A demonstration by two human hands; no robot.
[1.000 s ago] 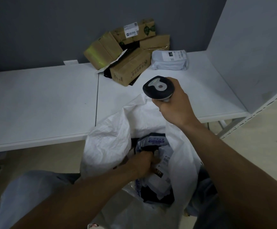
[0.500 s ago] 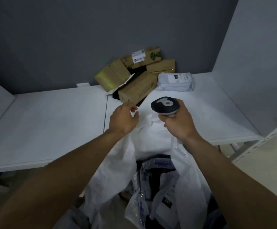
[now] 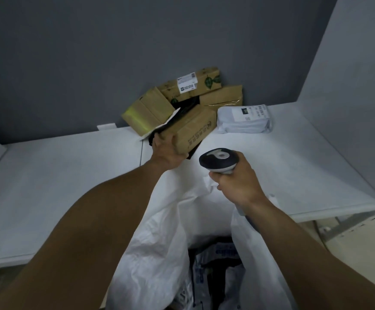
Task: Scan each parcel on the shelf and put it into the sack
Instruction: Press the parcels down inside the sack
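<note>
Cardboard parcel (image 3: 193,128): long axis slants away rightward.
Left hand (image 3: 167,151): nearer; grip wrapped round its near end.
Right hand (image 3: 235,186): grip clamped on scanner (image 3: 219,161), just beside.

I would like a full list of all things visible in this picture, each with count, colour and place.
white shelf: one, white, across the view, against the grey wall
brown cardboard boxes: four, brown, piled at the shelf's back
white plastic mailer parcel: one, white, right of the boxes
white woven sack: one, white, open at the shelf's front edge, parcels inside
black-and-grey handheld scanner: one, black and grey, above the sack's rim
left hand: one, grips the nearest brown box
right hand: one, holds the scanner
</note>
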